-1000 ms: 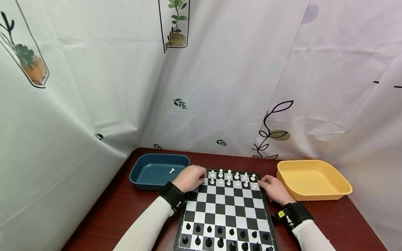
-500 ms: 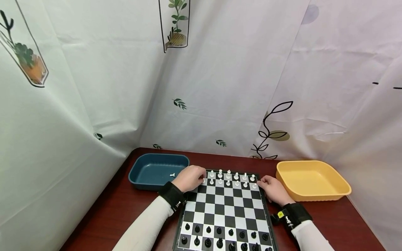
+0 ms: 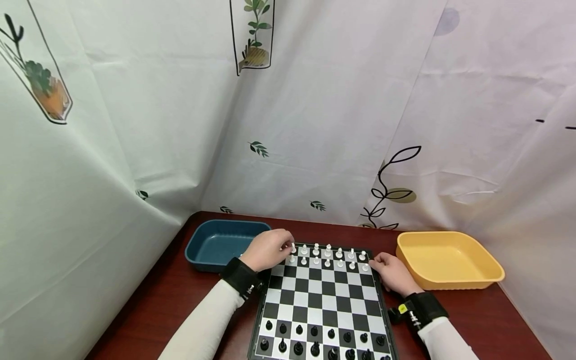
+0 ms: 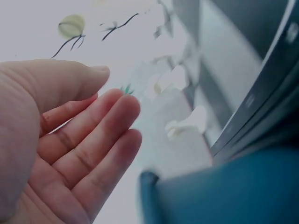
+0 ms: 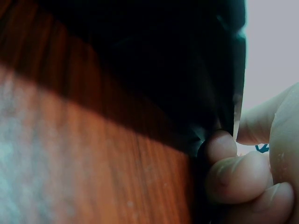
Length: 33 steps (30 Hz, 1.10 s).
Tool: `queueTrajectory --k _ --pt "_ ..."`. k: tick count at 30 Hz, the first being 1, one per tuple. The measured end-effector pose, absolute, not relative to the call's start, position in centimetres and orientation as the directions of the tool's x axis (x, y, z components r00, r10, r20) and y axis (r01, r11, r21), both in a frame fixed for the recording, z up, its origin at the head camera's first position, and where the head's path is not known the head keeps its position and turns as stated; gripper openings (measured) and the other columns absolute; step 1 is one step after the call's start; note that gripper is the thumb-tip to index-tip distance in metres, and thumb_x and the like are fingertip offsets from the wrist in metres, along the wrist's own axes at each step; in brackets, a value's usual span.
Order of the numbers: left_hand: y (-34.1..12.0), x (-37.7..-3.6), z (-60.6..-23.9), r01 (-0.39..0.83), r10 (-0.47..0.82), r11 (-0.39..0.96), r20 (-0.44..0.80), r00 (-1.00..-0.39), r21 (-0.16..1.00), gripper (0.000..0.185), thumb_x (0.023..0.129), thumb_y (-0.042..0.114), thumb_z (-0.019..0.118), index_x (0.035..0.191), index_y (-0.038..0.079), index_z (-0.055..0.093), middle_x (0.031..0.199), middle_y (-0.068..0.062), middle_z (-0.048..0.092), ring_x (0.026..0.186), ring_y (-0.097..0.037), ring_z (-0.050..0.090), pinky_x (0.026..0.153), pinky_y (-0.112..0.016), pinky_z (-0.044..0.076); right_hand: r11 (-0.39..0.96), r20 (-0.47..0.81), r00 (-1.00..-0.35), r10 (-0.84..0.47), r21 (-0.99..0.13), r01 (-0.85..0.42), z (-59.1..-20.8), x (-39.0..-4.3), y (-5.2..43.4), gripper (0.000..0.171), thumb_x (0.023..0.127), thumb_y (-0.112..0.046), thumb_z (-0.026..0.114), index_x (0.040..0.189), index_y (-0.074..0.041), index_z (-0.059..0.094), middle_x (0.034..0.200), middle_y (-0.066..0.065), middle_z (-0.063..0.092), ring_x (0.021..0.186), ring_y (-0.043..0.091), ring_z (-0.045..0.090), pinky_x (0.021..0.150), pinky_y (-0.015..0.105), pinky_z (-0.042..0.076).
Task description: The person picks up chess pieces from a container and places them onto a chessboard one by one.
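Note:
A black-and-white chessboard (image 3: 321, 287) lies in front of me, with white chess pieces in two rows at its far end and black ones in two rows at its near end. At the far left corner hovers my left hand (image 3: 266, 250), its thumb and fingers apart with nothing between them in the left wrist view. Beside its fingertips stand a white pawn (image 3: 291, 259) and a white corner piece (image 3: 294, 248). My right hand (image 3: 394, 273) grips the board's right edge near the far corner, its fingers (image 5: 240, 177) curled against the dark side.
Left of the board is a blue tray (image 3: 202, 266), partly covered by my left hand. A yellow tray (image 3: 450, 285) stands to the right. Black pieces, among them a pawn (image 3: 314, 331), line the near end. Patterned white cloth (image 3: 306, 125) hangs behind the dark red table (image 3: 198, 305).
My left hand has let go of the white pawn and drawn slightly up and left, so the corner pieces show. The white piece in the blue tray is now mostly covered. My right hand stays put.

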State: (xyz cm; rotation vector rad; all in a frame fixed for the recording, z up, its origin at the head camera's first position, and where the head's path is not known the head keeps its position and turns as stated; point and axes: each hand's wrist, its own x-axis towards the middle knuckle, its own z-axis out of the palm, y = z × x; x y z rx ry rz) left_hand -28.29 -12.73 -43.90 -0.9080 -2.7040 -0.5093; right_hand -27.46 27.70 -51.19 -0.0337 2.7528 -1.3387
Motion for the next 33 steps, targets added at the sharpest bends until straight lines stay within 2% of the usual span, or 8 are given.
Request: queueTrajectory --k 6,12,19,25,33 --pt "-15.4 -28.5 -42.3 0.558 0.429 0.787 0.417 -0.801 0.262 0.010 0.103 0.014 0.081 0.112 0.013 0.084 0.105 -0.001 0.078 0.090 -0.016 0.072 0.080 -0.038 0.061 0.622 -0.064 -0.996 -0.056 -0.783 0.015 -51.2 -27.5 27.7 0.023 0.112 -0.025 0.062 0.100 -0.004 0.063 0.060 0.003 0.053 0.043 0.020 0.052 0.045 0.034 0.046" --pt "-18.4 -28.8 -41.5 0.446 0.314 0.849 0.408 -0.858 0.284 0.008 0.103 0.018 0.082 0.109 0.016 0.086 0.103 0.000 0.079 0.086 -0.016 0.071 0.076 -0.037 0.059 0.629 -0.067 -0.997 -0.047 -0.777 0.022 -51.1 -27.5 27.6 0.023 0.111 -0.024 0.061 0.100 -0.005 0.063 0.060 0.003 0.054 0.044 0.021 0.052 0.045 0.034 0.046" --pt "-20.5 -28.7 -40.9 0.294 0.203 0.909 0.302 -0.931 0.294 0.014 0.101 0.023 0.085 0.112 0.015 0.085 0.102 -0.002 0.080 0.081 -0.018 0.070 0.070 -0.040 0.060 0.634 -0.067 -0.997 -0.048 -0.773 0.021 -51.0 -27.5 27.6 0.023 0.111 -0.024 0.061 0.100 -0.004 0.063 0.061 0.003 0.054 0.044 0.021 0.053 0.045 0.034 0.046" --pt "-21.3 -28.6 -41.4 0.180 0.136 0.947 0.175 -0.975 0.268 0.010 0.100 0.026 0.086 0.098 0.017 0.083 0.088 0.001 0.075 0.071 -0.017 0.064 0.064 -0.041 0.058 0.626 -0.073 -0.996 -0.049 -0.779 0.026 -51.1 -27.5 27.6 0.023 0.112 -0.024 0.061 0.101 -0.004 0.063 0.062 0.004 0.055 0.044 0.021 0.053 0.045 0.034 0.046" --pt "-21.9 -28.7 -42.3 0.102 0.107 0.961 -0.007 -0.994 0.257 0.024 0.097 0.028 0.087 0.081 0.017 0.073 0.074 0.001 0.065 0.068 -0.019 0.059 0.060 -0.040 0.049 0.626 -0.063 -0.997 -0.047 -0.779 0.020 -51.1 -27.5 27.6 0.022 0.111 -0.024 0.062 0.100 -0.005 0.063 0.060 0.004 0.054 0.044 0.021 0.052 0.045 0.034 0.046"
